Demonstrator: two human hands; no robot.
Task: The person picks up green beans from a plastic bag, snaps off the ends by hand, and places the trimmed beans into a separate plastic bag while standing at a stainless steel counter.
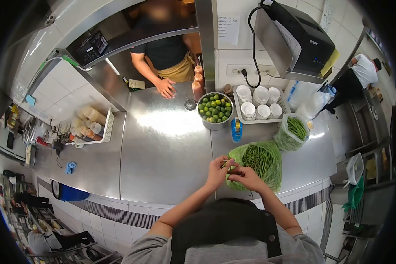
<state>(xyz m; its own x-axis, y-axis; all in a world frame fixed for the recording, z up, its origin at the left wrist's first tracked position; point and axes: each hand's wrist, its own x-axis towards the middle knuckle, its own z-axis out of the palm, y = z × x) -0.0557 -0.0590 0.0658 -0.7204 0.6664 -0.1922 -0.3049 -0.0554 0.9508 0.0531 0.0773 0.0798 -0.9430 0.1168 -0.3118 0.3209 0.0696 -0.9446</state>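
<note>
Both my hands meet over the left edge of an open green plastic bag (275,178) full of thin green beans (258,161). The fingers of my left hand (218,170) are pinched together around something small and green, perhaps a bean. My right hand (246,177) is close beside it, fingertips pressed together near the same spot; what they hold is too small to make out. A second, clear bag (287,140) with green beans (297,128) stands upright behind the green bag, to the right.
Behind my hands are a metal pot of limes (214,108), a blue tape dispenser (236,130) and a white basket (268,119) of white cups. Sauce bottles (197,89) stand by the hatch, where a person (163,57) rests a hand on the counter (163,154). A bottle basket (108,127) is left.
</note>
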